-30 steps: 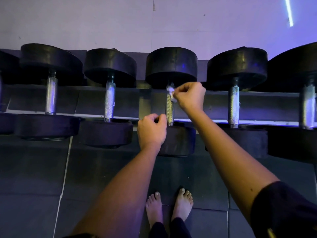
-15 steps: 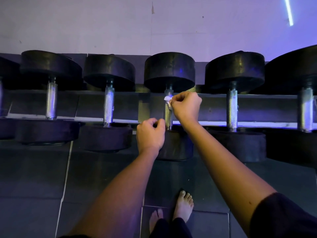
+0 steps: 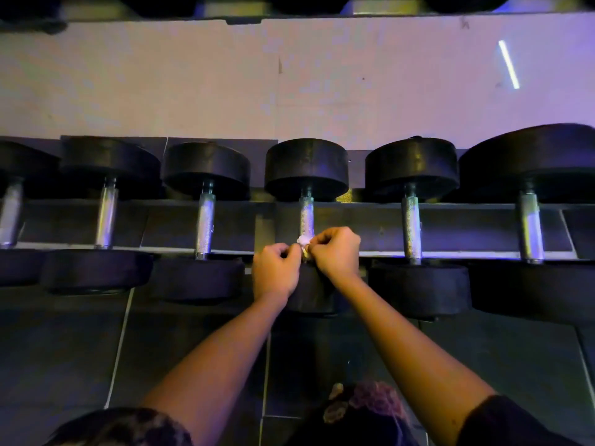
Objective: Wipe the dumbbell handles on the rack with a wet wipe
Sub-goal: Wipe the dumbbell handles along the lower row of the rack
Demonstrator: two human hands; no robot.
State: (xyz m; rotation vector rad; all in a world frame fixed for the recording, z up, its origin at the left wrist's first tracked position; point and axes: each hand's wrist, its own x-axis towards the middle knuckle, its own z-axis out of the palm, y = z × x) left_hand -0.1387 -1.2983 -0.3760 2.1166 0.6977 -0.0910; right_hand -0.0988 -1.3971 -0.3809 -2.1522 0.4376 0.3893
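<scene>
Since the earlier frame, right hand (image 3: 335, 252) moved down the handle (image 3: 306, 217) from top end to bottom end, ending close beside left hand (image 3: 275, 273). Right grip was closed, pinching the crumpled white wipe (image 3: 303, 241) against the lower end of the handle. Left grip was curled right next to the wipe; couldn't tell whether it held anything. That dumbbell (image 3: 307, 169) sat on the rack (image 3: 450, 226), mid-row, with neighbours on both sides.

Open gaps between neighbouring handles (image 3: 205, 220); black heads (image 3: 306, 169) cap each handle end; rack rail (image 3: 467, 226) close behind handles.
</scene>
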